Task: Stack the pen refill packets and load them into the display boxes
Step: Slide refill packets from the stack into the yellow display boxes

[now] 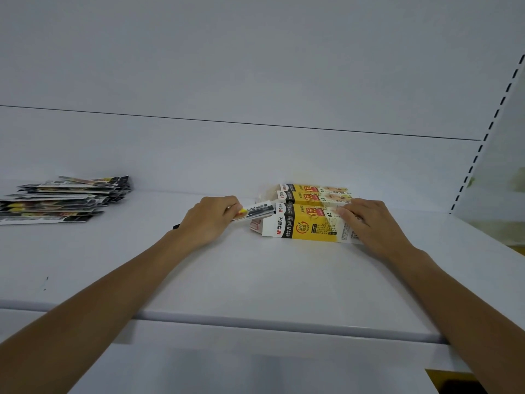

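Since we only get the head view here, that's what we're working from. Our left hand (208,220) is pinching a small bundle of refill packets (257,211) by the near end, with the far end poking into the open left mouth of the front display box (309,226). That box is lying on its side on the white shelf (255,280). Our right hand (369,223) is laid over the box's right end, fingers fairly flat and pressing down rather than wrapped round it, so it's basically bracing the thing. Two more display boxes (312,191) sit right behind, touching the front one. The loose pile of packets (62,199) is well off to the left and looks pretty messy, edges fanned out all over.

What could go wrong, as we see it:
- the bundle looks tilted against the opening, so a corner could catch the cardboard flap and crumple or splay the packets
- if our bracing hand lets up, the light box could slide right instead of taking the load
- pushing hard could shove the back boxes out of line too

We can't tell how full the box already is.
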Motion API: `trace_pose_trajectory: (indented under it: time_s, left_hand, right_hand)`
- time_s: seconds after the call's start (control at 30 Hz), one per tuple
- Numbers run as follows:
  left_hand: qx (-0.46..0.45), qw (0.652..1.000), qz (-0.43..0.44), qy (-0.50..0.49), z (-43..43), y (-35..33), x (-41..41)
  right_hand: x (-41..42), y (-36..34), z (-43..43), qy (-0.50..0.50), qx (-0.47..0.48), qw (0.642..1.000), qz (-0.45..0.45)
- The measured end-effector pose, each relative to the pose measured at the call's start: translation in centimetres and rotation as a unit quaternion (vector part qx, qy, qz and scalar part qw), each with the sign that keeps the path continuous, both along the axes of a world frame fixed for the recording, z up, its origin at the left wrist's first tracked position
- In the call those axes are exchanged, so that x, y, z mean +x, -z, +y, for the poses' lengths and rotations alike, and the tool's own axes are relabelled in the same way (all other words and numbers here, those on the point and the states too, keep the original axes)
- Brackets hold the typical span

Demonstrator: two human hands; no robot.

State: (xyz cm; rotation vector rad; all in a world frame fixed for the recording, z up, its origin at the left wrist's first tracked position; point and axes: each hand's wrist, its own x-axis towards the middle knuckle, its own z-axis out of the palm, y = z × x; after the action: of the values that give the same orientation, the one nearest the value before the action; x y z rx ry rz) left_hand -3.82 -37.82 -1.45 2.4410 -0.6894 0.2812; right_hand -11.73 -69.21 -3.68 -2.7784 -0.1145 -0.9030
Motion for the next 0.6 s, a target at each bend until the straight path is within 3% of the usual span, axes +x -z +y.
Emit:
trace_pose_trajectory:
  time_s: [0.13,0.23,0.33,0.4,0.6]
  left_hand:
    - [0.000,1.000,-0.002,0.010,-0.3,-0.5,-0.2]
    - [0.002,1.000,-0.006,0.009,-0.4,-0.8,-0.2]
    - [0.011,1.000,-0.012,0.013,-0.5,-1.0,0.0]
    - [0.022,1.000,-0.011,0.014,-0.5,-1.0,0.3]
    - [-0.037,0.995,0.075,0.056,0.1,-0.3,1.1]
  right_hand:
    - [0.1,0.3,-0.4,-0.009,-0.051,0.999,-0.016]
    - [0.0,0.1,-0.2,-0.002,-0.003,1.000,-0.003]
    - [0.0,0.2,-0.1,-0.007,-0.051,0.999,-0.011]
    - [-0.1,0.0,0.0,-0.005,-0.036,0.999,-0.009]
    - [-0.1,-0.3,0.4,-0.023,0.017,0.999,-0.014]
